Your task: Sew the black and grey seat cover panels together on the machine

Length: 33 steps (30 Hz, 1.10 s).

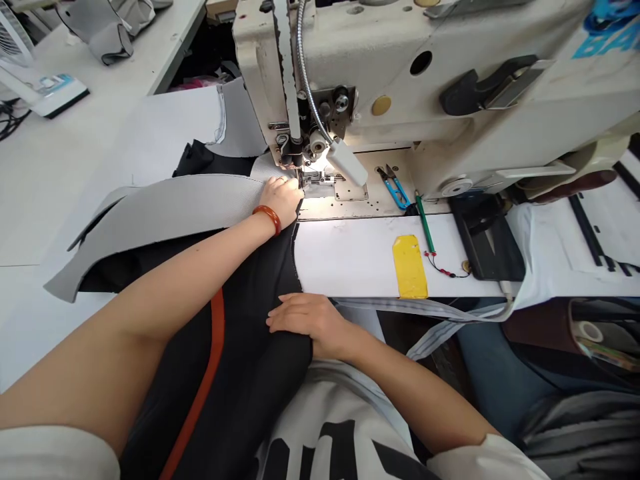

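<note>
One head-worn camera looks forward and down, close over left hand (281,200) and right hand (310,321), toward the far machine (380,57).

The bench (340,257) has a white top, and on its far left part stands a small white fan (57,97), with dark cables (10,120) lying just beside it. To the right of this part, past its edge, there is a dark gap (207,53) with contents difficult to tell. A lamp (347,162) on a bendable metal neck gives bright light near the middle, and below the front edge, toward the right, is a brown holder (537,327).
</note>
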Tool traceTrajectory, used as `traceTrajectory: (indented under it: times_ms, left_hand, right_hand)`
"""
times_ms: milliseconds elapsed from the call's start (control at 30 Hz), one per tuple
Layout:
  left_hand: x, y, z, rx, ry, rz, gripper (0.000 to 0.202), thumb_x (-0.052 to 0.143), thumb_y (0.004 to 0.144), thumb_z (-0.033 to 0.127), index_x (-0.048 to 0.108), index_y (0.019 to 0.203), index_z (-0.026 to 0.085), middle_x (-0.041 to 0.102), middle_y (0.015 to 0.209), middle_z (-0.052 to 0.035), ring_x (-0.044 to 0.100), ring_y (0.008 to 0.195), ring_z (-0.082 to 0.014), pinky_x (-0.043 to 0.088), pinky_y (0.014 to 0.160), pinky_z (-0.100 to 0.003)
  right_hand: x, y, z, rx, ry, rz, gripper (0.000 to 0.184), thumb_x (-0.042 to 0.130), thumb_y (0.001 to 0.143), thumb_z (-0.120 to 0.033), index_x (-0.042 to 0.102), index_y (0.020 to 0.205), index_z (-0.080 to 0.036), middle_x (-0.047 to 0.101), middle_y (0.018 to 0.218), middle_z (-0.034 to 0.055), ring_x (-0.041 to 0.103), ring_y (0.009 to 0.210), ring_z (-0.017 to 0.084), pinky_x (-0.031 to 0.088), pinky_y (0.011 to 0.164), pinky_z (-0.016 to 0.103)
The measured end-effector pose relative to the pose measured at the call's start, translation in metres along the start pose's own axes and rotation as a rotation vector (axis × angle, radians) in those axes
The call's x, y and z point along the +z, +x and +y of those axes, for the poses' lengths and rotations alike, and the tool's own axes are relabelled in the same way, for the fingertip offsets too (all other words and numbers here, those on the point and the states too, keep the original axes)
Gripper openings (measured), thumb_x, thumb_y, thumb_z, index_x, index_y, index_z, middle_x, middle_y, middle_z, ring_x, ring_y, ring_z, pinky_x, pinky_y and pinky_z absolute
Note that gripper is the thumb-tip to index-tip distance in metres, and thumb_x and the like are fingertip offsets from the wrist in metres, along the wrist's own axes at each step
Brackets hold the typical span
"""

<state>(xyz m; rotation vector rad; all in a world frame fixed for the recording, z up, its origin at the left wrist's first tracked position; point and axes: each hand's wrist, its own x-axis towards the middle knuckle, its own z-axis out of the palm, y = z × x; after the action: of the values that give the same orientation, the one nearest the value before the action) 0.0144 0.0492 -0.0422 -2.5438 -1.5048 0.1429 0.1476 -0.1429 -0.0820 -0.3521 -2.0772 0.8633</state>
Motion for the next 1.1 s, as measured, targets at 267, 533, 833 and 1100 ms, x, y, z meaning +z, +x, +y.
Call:
traceTrajectory:
  times_ms: [267,533,833,1100]
  left_hand:
    - [-0.013,-0.012,-0.018,-0.043,-0.056,0.075,0.037,0.039,0.089,0.013,0.063,0.117,0.016,0.063,0.118,-0.0133,0.054,0.114,-0.0301,0.038,0.102,-0.045]
    - [-0.032,0.001,-0.026,-0.255,-0.112,-0.222,0.032,0.055,0.088,0.038,0.063,0.111,0.017,0.066,0.117,-0.0118,0.060,0.112,-0.0312,0.047,0.093,-0.040]
    - [-0.029,0.004,0.003,-0.406,-0.089,-0.206,0.039,0.066,0.071,0.024,0.058,0.108,0.018,0.067,0.113,-0.0160,0.058,0.112,-0.0370,0.045,0.085,-0.049]
    - [-0.010,-0.009,-0.028,0.170,0.059,-0.027,0.046,0.019,0.099,0.022,0.064,0.097,0.017,0.063,0.097,-0.0165,0.055,0.102,-0.0299,0.036,0.083,-0.044]
  right_hand:
    - [-0.012,-0.014,0.006,0.065,0.074,0.062,0.019,0.050,0.091,-0.011,0.066,0.099,-0.018,0.077,0.102,0.0065,0.070,0.106,0.017,0.044,0.111,0.039]
    - [-0.016,-0.013,0.009,0.063,0.096,0.044,0.020,0.051,0.090,-0.010,0.067,0.099,-0.017,0.076,0.102,0.0066,0.069,0.106,0.016,0.042,0.111,0.037]
    - [-0.009,-0.008,0.012,0.082,0.050,0.021,0.022,0.051,0.087,-0.010,0.066,0.100,-0.019,0.076,0.104,0.0044,0.069,0.106,0.015,0.043,0.110,0.036]
    - [-0.028,-0.015,0.001,0.084,-0.011,-0.036,0.022,0.051,0.087,-0.010,0.065,0.101,-0.020,0.076,0.102,0.0048,0.069,0.106,0.017,0.041,0.112,0.039]
